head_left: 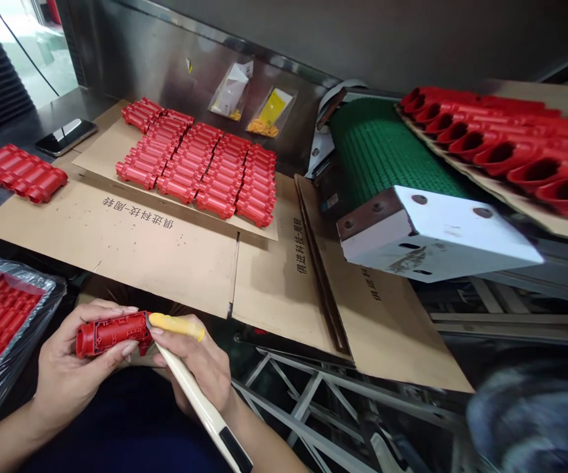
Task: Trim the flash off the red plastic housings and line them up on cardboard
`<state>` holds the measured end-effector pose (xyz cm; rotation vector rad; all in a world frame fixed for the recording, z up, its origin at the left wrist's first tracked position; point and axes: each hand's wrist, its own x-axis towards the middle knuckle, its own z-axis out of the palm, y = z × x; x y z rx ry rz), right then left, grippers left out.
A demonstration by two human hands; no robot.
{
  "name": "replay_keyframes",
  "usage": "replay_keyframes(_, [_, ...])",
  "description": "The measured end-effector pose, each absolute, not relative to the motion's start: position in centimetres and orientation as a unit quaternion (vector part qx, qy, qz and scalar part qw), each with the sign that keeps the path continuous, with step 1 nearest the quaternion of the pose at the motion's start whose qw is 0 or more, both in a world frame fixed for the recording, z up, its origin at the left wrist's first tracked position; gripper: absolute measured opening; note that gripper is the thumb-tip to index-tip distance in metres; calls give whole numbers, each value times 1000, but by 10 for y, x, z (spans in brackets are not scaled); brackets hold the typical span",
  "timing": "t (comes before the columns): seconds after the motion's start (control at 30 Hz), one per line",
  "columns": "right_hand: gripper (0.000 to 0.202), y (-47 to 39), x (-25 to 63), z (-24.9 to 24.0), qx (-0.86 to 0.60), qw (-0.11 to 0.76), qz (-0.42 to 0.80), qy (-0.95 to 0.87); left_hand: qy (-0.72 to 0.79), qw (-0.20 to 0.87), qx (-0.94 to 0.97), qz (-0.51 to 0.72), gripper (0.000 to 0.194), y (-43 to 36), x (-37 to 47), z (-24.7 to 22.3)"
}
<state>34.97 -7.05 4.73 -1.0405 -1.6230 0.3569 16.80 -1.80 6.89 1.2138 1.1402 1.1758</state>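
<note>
My left hand point(74, 368) holds a red plastic part point(116, 334) lengthwise, thumb below and fingers over the top. A dark outline runs around the part's upward face. My right hand point(197, 361), with a yellow cover on its index finger, grips a cream-handled tool point(195, 394). The tool's tip meets the right end of the red part; its exact shape is too small to tell. Beyond my hands, rows of similar red parts point(195, 161) lie on cardboard point(190, 263).
A red-part group point(20, 172) and a phone point(65, 136) lie left. A lined crate point(52, 295) of red parts stands lower left. Right is a green conveyor point(387, 151) with a white metal end point(441, 230) and more red parts point(500, 151). Small bags point(271, 113) lie behind.
</note>
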Motion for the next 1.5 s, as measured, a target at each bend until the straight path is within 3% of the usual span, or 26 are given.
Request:
replay_keyframes(0.13, [37, -69, 353, 46, -446, 541, 171, -692, 495, 543, 483, 476, 25, -18, 167, 65])
replay_keyframes(0.27, [49, -67, 364, 35, -439, 506, 90, -737, 472, 671, 383, 425, 30, -14, 166, 63])
replay_keyframes(0.37, [39, -68, 373, 25, -535, 539, 31, -651, 447, 712, 327, 431, 34, -11, 167, 67])
replay_keyframes(0.53, [20, -74, 375, 24, -604, 589, 144, -517, 449, 712, 332, 426, 35, -12, 169, 70])
replay_keyframes(0.73, [19, -78, 375, 28, -601, 571, 168, -533, 458, 709, 363, 395, 47, -10, 168, 60])
replay_keyframes(0.83, [18, -79, 380, 26, -614, 554, 175, -534, 493, 599, 474, 417, 57, 35, 149, 59])
replay_keyframes(0.9, [18, -80, 383, 24, -618, 545, 173, -539, 540, 390, 624, 408, 61, 83, 131, 64])
replay_keyframes(0.93, [19, -80, 383, 23, -618, 540, 174, -544, 581, 258, 693, 339, 61, 107, 124, 68])
replay_keyframes(0.97, [19, -79, 384, 22, -616, 535, 176, -551, 599, 204, 709, 311, 64, 131, 118, 72])
replay_keyframes(1.1, [20, -76, 380, 17, -614, 541, 191, -542, 614, 131, 752, 198, 70, 188, 125, 80])
replay_keyframes(1.23, [21, -74, 376, 14, -616, 540, 206, -535, 622, 46, 773, 115, 53, 202, 144, 74])
replay_keyframes(1.33, [23, -75, 375, 13, -616, 552, 180, -533, 622, -18, 776, 101, 44, 208, 143, 72])
replay_keyframes(1.5, [23, -77, 373, 10, -595, 582, 133, -539, 599, -72, 789, 117, 47, 225, 141, 83])
